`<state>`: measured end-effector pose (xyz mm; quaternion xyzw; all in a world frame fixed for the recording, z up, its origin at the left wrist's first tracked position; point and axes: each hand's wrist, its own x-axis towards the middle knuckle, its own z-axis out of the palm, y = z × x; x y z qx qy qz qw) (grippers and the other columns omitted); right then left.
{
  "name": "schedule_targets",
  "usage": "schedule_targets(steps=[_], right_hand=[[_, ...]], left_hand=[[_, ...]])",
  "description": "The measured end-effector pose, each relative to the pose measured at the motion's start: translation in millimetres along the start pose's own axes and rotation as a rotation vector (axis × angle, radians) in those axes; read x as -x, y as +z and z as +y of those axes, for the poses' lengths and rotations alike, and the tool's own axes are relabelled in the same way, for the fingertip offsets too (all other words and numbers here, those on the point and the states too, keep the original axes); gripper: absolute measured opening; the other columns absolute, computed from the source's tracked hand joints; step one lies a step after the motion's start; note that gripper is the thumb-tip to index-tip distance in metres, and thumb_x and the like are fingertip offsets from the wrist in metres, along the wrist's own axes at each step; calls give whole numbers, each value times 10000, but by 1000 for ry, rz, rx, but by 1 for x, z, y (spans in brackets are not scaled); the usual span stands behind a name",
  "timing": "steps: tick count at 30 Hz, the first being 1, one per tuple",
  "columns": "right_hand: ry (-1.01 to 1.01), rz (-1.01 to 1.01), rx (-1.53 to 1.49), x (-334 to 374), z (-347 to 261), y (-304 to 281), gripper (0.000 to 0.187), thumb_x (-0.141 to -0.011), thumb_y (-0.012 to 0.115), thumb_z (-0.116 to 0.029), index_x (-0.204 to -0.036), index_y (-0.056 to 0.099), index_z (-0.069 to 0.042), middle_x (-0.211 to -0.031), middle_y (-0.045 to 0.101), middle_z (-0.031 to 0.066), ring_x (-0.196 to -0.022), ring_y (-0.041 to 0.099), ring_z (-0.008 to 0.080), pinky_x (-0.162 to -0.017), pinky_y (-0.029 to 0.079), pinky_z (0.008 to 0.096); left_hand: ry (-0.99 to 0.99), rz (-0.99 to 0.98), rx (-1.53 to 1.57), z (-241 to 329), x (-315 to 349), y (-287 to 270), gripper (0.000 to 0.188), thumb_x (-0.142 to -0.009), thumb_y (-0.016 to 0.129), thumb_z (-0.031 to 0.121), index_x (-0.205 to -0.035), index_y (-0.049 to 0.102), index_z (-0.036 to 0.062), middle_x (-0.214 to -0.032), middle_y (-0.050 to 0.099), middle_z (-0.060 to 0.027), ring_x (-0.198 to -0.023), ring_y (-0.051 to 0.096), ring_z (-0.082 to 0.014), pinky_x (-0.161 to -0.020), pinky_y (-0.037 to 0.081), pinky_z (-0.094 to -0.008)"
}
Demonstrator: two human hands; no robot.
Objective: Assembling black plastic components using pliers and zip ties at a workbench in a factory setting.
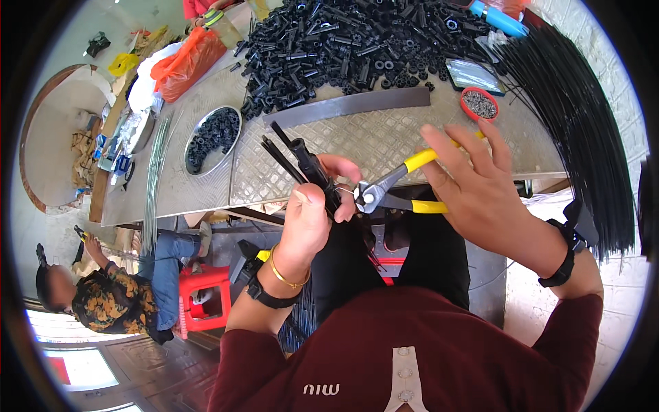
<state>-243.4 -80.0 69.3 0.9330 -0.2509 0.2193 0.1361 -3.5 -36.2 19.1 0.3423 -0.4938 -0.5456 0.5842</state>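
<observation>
My left hand (pixel 308 218) is closed around a bundle of thin black rods with a black tubular plastic piece (pixel 310 165), tilted up to the left above the table's near edge. A thin, light wire (pixel 343 190) sticks out of the bundle between thumb and fingers. At that wire is the metal head of a pair of end-cutting pliers (pixel 369 198) with yellow handles. My right hand (pixel 478 180) holds the pliers, its fingers spread over the upper handle and the lower handle by the palm. The far ends of the rods are partly hidden behind my left hand.
On the table (pixel 384 147) are a heap of black plastic parts (pixel 364 41), a dark flat strip (pixel 350 104), a bowl of black rings (pixel 214 141) and a red dish of small metal pieces (pixel 479 104). Long black rods (pixel 583 130) hang over the right edge. Another person (pixel 113 295) sits at left.
</observation>
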Motion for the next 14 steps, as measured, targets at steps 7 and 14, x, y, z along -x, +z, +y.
schedule_targets(steps=[7, 14], right_hand=[[-52, 55, 85, -15, -1, 1, 261, -704, 566, -87, -951, 585, -3, -1282, 433, 116, -1104, 422, 274, -981, 261, 493], [-64, -31, 62, -16, 1, 2, 312, -711, 557, -92, -1005, 593, 7, -1293, 423, 106, -1106, 401, 252, -963, 258, 502]], left_hand=[[-74, 94, -56, 3, 1, 3, 813, -688, 428, 762, -979, 482, 5, -777, 519, -26, -509, 427, -62, -486, 364, -212], [-67, 59, -47, 0, 2, 1, 805, -688, 429, 761, -977, 474, 11, -749, 504, -27, -508, 429, -76, -491, 365, -235]])
